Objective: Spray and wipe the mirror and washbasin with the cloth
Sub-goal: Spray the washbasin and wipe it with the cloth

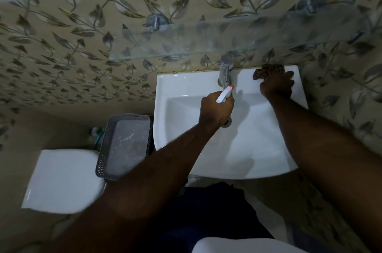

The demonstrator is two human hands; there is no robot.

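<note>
A white washbasin (182,91) hangs on the patterned wall. Over its bowl, my left hand (215,108) grips a white spray bottle (224,94) with a red nozzle tip that points toward the chrome tap (226,70). On the basin's back right rim, my right hand (278,85) presses a dark checked cloth (266,70) flat against the surface. The bottle's body is hidden by my fingers. The drain (227,123) shows partly beneath my left hand. The mirror is out of sight.
A glass shelf (206,42) on chrome brackets juts out above the tap. A grey plastic basket (126,145) sits left of the basin, partly over a white toilet (64,180). Leaf-patterned tiles cover the wall.
</note>
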